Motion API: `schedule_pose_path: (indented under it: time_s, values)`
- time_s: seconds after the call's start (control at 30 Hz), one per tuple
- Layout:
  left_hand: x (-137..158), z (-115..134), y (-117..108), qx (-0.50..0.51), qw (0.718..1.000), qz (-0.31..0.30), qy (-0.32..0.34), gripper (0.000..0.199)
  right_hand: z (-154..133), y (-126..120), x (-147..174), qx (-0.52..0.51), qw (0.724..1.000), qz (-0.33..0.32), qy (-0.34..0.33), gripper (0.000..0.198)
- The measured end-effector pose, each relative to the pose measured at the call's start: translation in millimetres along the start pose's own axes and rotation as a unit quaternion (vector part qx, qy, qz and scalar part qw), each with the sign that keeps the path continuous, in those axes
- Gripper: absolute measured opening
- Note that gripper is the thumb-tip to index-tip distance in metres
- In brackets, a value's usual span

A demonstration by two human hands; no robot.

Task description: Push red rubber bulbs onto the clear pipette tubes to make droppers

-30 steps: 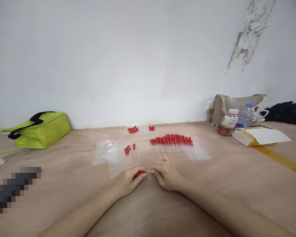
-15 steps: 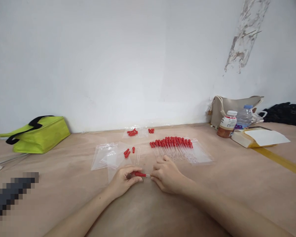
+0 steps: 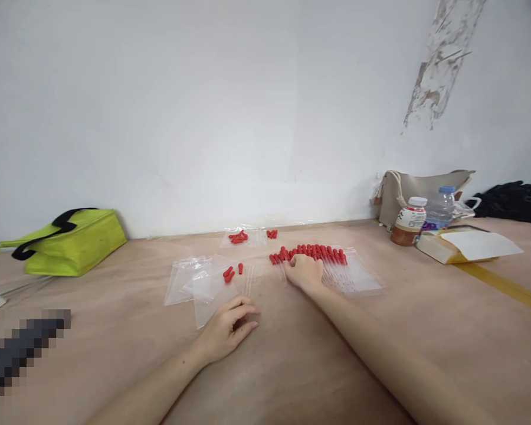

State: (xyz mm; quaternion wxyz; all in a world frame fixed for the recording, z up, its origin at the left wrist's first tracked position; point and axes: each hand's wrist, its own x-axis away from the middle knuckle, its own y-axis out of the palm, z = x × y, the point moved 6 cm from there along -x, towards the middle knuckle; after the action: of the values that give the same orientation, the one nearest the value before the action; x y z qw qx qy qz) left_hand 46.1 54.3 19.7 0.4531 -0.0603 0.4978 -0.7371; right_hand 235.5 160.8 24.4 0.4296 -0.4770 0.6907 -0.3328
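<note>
My left hand (image 3: pixel 232 324) rests low over the table with thumb and fingers apart and nothing between them. Over the left part of a row of red-bulbed glass droppers (image 3: pixel 334 255), my right hand (image 3: pixel 305 271) is closed, its fingertips at a dropper (image 3: pixel 284 252) whose bulb sits slightly above its neighbours. The hand covers part of the row. Ahead of my left hand lie a few loose red rubber bulbs (image 3: pixel 229 274) and several thin glass tubes (image 3: pixel 248 278). Clear zip bags (image 3: pixel 212 295) are spread beside them.
Near the wall is a clear bag with more red bulbs (image 3: pixel 238 237). A lime-green bag (image 3: pixel 75 242) stands at left. Two bottles, one with a brown drink (image 3: pixel 408 221), a beige bag (image 3: pixel 418 186) and an open box (image 3: pixel 442 247) stand at right.
My right hand has moved forward from in front of my left hand to the dropper row, carrying the dropper. My left hand has let go of its red bulb and opened.
</note>
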Motion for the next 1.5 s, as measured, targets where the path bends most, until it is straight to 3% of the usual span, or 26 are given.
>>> schedule_pose_path:
  time_s: [0.27, 0.53, 0.73, 0.87, 1.03, 1.27, 1.5]
  values:
    - [-2, 1, 1, -0.006, 1.000, -0.007, 0.012, 0.016, -2, 13, -1, 0.026, 1.000, -0.012, -0.012, 0.029]
    - [-2, 6, -1, -0.003, 1.000, -0.009, 0.005, 0.018, 2, 3, 5, 0.023, 0.999, 0.024, -0.025, 0.029]
    - [-2, 4, -3, -0.025, 1.000, 0.018, -0.004, 0.017, -22, -7, 21, 0.006, 0.989, 0.060, -0.134, 0.021]
    - [-5, -15, -23, -0.095, 0.985, 0.122, -0.073, 0.017, -46, 4, 31, -0.001, 0.984, 0.024, -0.174, 0.024]
    - [-16, -58, -58, -0.157, 0.952, 0.182, -0.187, 0.011, -67, 21, 33, 0.000, 0.991, -0.007, -0.131, 0.025]
    - [-62, -98, -65, -0.138, 0.955, 0.108, -0.238, 0.018, -82, 30, 32, -0.009, 0.995, -0.053, -0.085, 0.026]
    - [-86, -119, -52, -0.112, 0.924, 0.103, -0.350, 0.017, -98, 34, 27, 0.030, 0.992, -0.114, -0.041, 0.040]
